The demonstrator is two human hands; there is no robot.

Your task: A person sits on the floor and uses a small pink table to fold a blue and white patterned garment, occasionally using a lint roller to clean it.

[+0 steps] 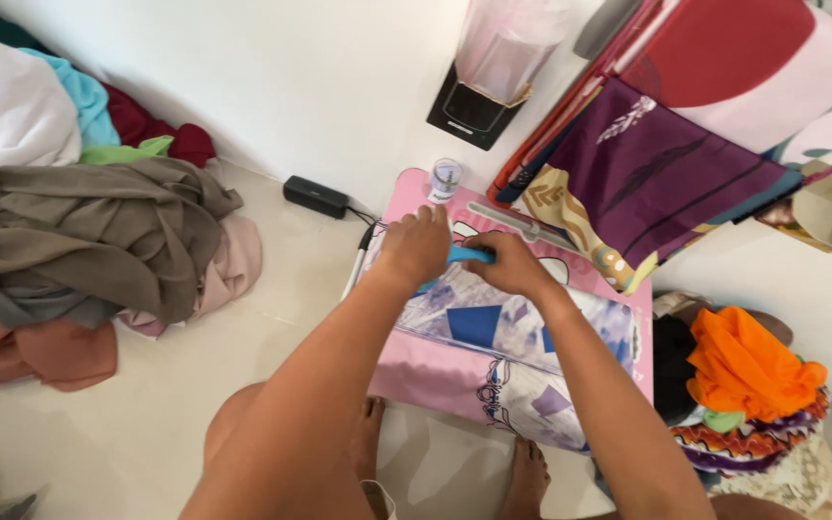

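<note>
Both hands closed around one blue handle: left hand (418,246) over its near end, right hand (507,267) on the far end. Handle (471,255) held low over a patterned cloth (493,323) spread on a pink ironing board (435,371) on the floor. Judged an iron, body hidden under the hands. Bare feet (527,477) just beside the board's near edge; a slip could have brought it down on them. Small clear bottle (445,180) upright at the far corner, easily toppled. Cable (363,236) near the left wrist, liable to snag.
</note>
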